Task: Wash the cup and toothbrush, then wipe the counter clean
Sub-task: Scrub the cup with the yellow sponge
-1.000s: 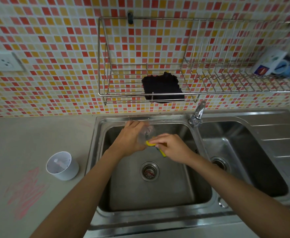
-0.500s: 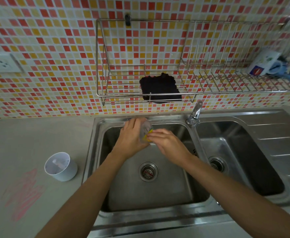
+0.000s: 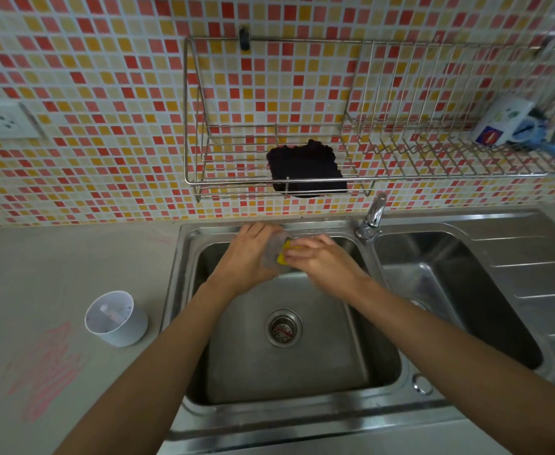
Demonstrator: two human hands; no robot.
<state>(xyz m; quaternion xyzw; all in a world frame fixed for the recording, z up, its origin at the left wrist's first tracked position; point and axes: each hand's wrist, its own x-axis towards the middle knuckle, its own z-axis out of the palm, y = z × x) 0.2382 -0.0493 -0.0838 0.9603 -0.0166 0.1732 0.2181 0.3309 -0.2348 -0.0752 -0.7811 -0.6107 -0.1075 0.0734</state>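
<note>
I see my left hand (image 3: pixel 250 254) wrapped around the clear cup (image 3: pixel 274 254) over the left sink basin (image 3: pixel 302 362), at twelve o'clock from the drain (image 3: pixel 282 328). My right hand (image 3: pixel 322 261) pinches a yellow sponge (image 3: pixel 284 254) against the cup. A white holder (image 3: pixel 116 318) stands on the counter (image 3: pixel 56 274) at nine o'clock.
</note>
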